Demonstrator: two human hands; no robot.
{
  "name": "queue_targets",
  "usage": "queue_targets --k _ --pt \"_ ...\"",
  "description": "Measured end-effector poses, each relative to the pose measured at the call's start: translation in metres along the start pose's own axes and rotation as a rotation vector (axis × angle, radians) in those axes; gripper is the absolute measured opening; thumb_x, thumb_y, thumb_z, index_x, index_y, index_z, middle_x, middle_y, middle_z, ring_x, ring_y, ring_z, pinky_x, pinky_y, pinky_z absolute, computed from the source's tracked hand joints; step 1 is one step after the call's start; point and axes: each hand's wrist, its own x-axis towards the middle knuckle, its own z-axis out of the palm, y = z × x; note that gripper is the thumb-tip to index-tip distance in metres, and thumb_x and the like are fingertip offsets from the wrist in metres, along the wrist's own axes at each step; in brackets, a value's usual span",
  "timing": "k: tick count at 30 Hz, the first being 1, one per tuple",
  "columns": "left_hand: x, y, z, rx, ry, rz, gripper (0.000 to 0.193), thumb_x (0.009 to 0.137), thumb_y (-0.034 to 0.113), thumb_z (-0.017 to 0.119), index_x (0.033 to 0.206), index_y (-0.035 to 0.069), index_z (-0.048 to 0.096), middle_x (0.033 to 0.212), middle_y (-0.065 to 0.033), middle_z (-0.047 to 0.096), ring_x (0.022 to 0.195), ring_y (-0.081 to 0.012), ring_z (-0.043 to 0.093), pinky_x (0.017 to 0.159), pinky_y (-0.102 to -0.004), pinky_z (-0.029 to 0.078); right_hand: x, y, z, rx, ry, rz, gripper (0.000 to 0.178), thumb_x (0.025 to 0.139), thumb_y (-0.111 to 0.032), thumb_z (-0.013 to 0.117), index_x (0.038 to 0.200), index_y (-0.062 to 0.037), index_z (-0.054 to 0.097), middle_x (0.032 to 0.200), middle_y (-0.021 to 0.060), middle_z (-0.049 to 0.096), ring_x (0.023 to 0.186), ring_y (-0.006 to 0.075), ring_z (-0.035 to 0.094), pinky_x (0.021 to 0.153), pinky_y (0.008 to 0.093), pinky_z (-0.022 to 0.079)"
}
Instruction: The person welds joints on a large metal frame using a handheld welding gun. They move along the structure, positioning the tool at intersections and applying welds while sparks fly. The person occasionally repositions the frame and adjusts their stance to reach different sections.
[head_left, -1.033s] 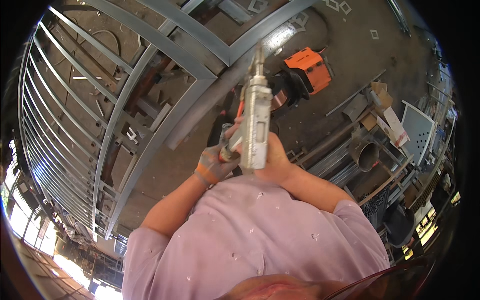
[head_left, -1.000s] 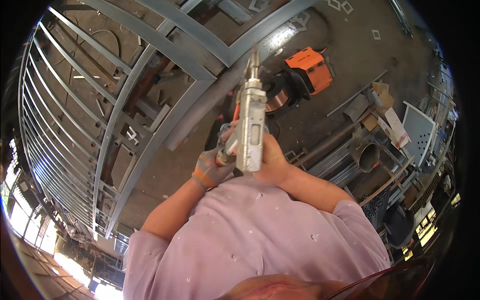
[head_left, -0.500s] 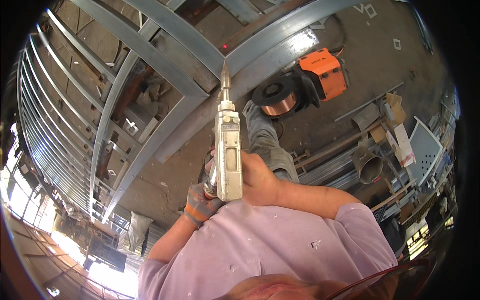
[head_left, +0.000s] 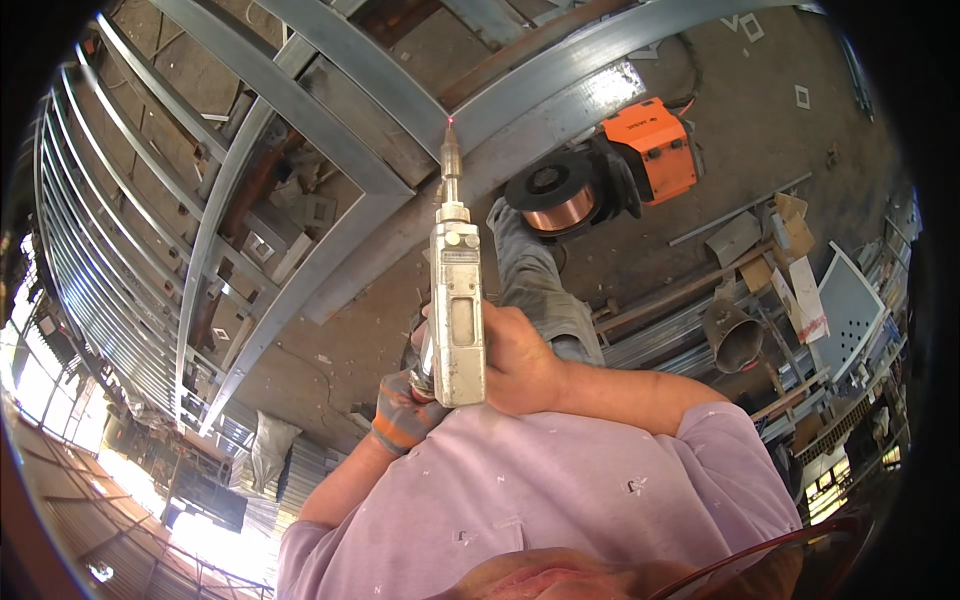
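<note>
A pale, worn handheld laser welding gun [head_left: 461, 330] points away from me, its brass-coloured nozzle at the corner of a grey metal frame [head_left: 400, 80]. A small red light spot shows at that corner, just beyond the nozzle tip. My bare right hand [head_left: 522, 360] is closed around the gun's body from the right. My left hand [head_left: 403, 412], in a grey and orange glove, is closed at the gun's rear left underside. The gun hides part of both hands' fingers.
An orange wire feeder [head_left: 650, 150] with a black spool of copper-coloured wire [head_left: 556, 205] stands right of the nozzle. A curved metal grille [head_left: 130, 240] spreads at left. Scrap metal, cardboard and a bucket-like cylinder [head_left: 737, 340] lie on the right. My trouser leg [head_left: 530, 270] is beneath the gun.
The red spot has moved from the rusty bar beyond the corner back to the joint by the nozzle tip. The gun and both hands hold nearly the same place.
</note>
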Motion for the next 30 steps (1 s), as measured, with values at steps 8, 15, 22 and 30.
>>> queue_targets --k 8,15,22,30 --pt "-0.041 -0.021 0.046 -0.395 0.054 -0.302 0.029 0.088 0.020 0.079 0.114 0.007 0.078 0.102 -0.0097 0.081 0.086 -0.0314 0.076 0.070 -0.0414 0.058 -0.001 0.003 -0.003 0.621 0.084 0.340 0.027 0.103 0.002 0.069 0.129 -0.0011 0.063 0.110 0.0086 0.077 0.097 0.0178 0.077 0.089 0.0362 0.063" --pt "-0.034 0.000 0.047 -0.430 0.098 -0.328 0.029 0.090 0.008 0.079 0.119 0.006 0.077 0.105 -0.0029 0.081 0.089 -0.0197 0.077 0.075 -0.0338 0.059 -0.001 -0.025 -0.022 -0.111 -0.007 -0.119 0.038 0.098 -0.008 0.082 0.130 -0.0007 0.063 0.113 0.0091 0.079 0.095 0.0194 0.079 0.085 0.0366 0.064" --pt "-0.052 -0.003 0.059 -0.454 0.091 -0.314 0.040 0.092 0.021 0.080 0.130 0.010 0.074 0.121 -0.0036 0.080 0.105 -0.0212 0.076 0.093 -0.0366 0.060 -0.001 -0.025 -0.028 -0.123 -0.039 -0.126 0.044 0.093 -0.012 0.088 0.128 -0.0009 0.064 0.112 0.0102 0.080 0.094 0.0224 0.080 0.084 0.0374 0.064" --pt "-0.093 -0.032 0.093 -0.139 -0.181 -0.347 0.080 0.091 0.040 0.072 0.160 0.006 0.053 0.155 -0.0065 0.062 0.136 -0.0255 0.059 0.114 -0.0425 0.044 -0.004 -0.024 -0.032 -0.094 -0.048 -0.089 0.046 0.092 -0.014 0.089 0.128 -0.0011 0.064 0.112 0.0104 0.081 0.094 0.0244 0.082 0.083 0.0371 0.064"
